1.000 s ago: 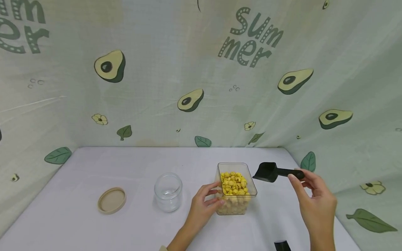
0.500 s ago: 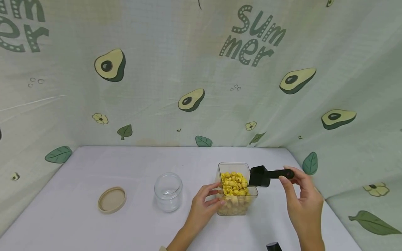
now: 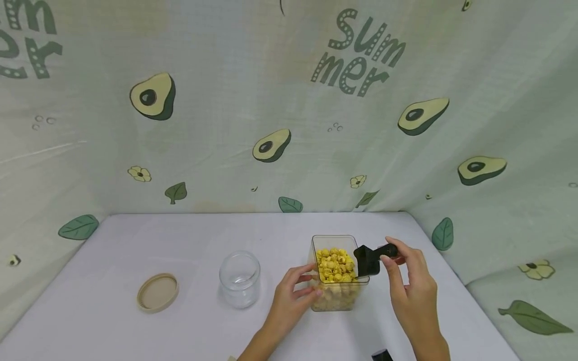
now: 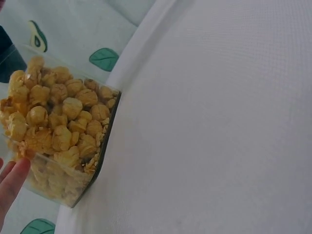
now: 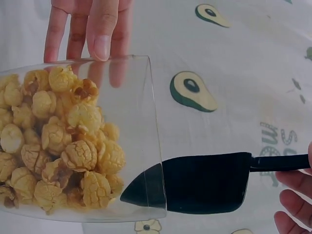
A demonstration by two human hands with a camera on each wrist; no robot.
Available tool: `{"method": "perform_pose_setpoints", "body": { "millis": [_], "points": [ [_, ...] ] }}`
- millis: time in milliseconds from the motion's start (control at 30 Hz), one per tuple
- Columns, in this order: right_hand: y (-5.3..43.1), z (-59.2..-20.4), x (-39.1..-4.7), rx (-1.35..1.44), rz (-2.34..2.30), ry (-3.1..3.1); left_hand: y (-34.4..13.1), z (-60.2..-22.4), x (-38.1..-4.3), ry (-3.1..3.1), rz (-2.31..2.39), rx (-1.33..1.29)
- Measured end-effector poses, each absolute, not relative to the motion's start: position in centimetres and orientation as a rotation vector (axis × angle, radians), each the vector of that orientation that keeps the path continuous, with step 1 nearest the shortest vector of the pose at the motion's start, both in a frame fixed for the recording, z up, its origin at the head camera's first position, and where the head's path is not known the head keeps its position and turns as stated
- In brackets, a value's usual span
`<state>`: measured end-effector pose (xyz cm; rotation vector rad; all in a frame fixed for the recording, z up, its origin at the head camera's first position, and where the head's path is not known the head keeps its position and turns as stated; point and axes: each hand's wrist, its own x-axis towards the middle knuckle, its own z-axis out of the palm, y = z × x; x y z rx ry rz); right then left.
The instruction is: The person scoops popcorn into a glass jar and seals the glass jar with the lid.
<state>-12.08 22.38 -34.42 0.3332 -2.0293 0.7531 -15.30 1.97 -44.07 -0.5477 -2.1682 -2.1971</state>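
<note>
A clear square container of yellow popcorn stands right of the table's middle. My left hand touches its left side, thumb near the front corner; in the right wrist view these fingers are fairly straight along the wall. Between thumb and fingers, my right hand pinches the handle of a black scoop. The scoop's blade crosses the right rim, its pointed tip inside the container beside the popcorn.
Left of the container stands a clear round jar without a lid. A beige round lid lies farther left on the white table. A cloth backdrop with avocado prints rises behind. A small black object shows at the bottom edge.
My right hand has brought the scoop leftward, from beside the container to over its right rim, and tilted the blade downward. My left hand has stayed at the container's left side.
</note>
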Motion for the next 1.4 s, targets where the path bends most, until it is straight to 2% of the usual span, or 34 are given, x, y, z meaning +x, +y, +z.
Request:
{"method": "perform_pose_setpoints", "body": {
  "millis": [967,1400],
  "points": [
    [21.2,-35.2,-12.9,0.482,0.680,-2.072,1.8,-44.1,-15.2,-2.171,-2.134,-0.624],
    [21.0,-35.0,-12.4,0.460,0.676,-2.111,2.0,-44.3,-15.2,-2.181,-2.130,-0.607]
  ]
}}
